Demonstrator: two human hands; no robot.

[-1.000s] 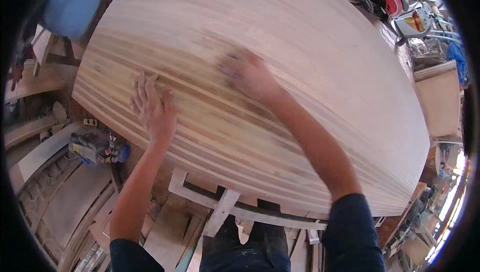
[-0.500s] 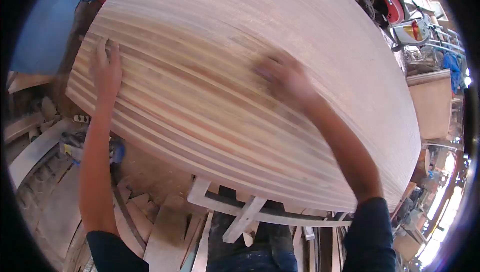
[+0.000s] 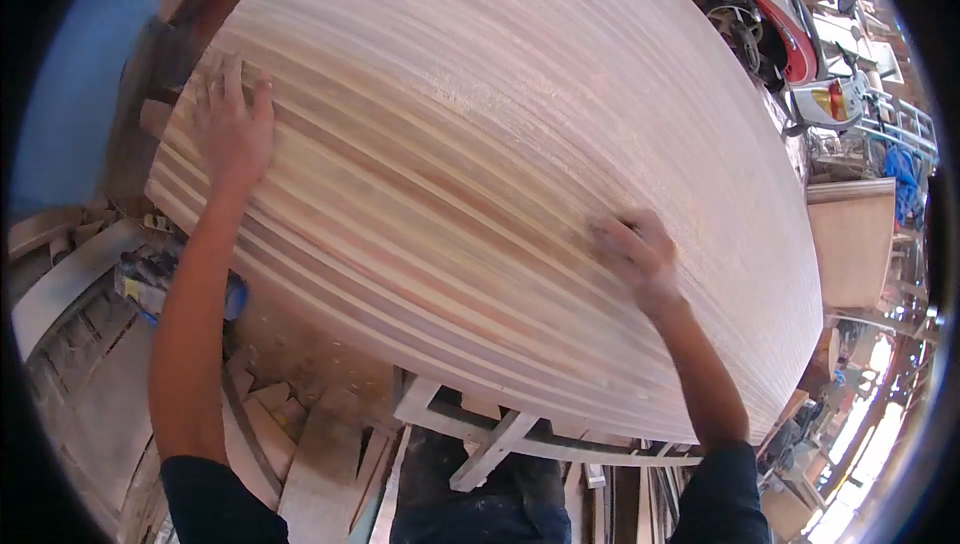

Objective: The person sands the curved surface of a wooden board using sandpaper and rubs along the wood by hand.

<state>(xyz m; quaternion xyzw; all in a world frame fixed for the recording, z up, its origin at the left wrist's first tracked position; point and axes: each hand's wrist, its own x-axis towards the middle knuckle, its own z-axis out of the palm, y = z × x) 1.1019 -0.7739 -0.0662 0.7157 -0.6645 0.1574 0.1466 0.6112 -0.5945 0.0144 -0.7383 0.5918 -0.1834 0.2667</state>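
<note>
While the dark trousers and a curved pale rail sit nearest, at six o'clock, the right hand has slid along the strips of the broad wooden surface since half a second ago, from near the middle towards four o'clock. It was a blur then and shows more sharply now, which suggests a slower part of the stroke; the rubbing seems to follow the grain rather than cross it. Its fingers are bent, tips pointing to nine o'clock and down on the wood; whether they pinch something thin cannot be told.

Farther out, the left hand, closer to the middle a second ago, is by the edge between nine and ten o'clock. Its fingers are fanned apart, palm down on the strips, gripping nothing; the spread looks wider than half a second ago.

The wooden surface fills the centre and runs up past twelve o'clock. Beyond it stand a flat board at three o'clock and a red-and-white motorcycle at two.
</note>
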